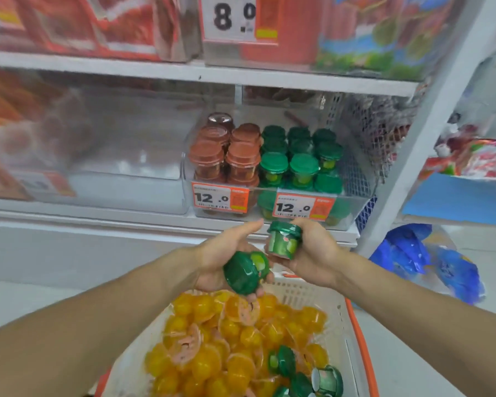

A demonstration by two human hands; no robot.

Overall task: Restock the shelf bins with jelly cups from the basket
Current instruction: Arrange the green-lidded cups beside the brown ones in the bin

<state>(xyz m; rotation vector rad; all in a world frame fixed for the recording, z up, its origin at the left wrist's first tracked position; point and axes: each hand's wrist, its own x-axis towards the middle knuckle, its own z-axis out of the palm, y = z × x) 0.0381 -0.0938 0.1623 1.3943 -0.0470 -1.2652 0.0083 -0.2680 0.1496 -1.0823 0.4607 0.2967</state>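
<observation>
My left hand [222, 257] cradles a green-lidded jelly cup [245, 273] lying on its side, lid toward me, fingers curled under it. My right hand [309, 255] grips a second green jelly cup [282, 239], held nearly upright. Both hands hover above the far end of the white basket [331, 319] and just in front of the clear shelf bin [355, 203]. That bin holds stacked green-lidded cups [302, 167] on its right and brown-lidded cups [226, 156] on its left. The basket holds several orange jelly cups [212, 348] and a few green ones [287, 365].
An empty-looking clear bin [126, 173] sits left of the jelly bin. Two orange "12.0" price tags [301, 207] hang on the bin front. A white shelf upright [430, 133] stands to the right, with blue bags [430, 262] on the floor beyond.
</observation>
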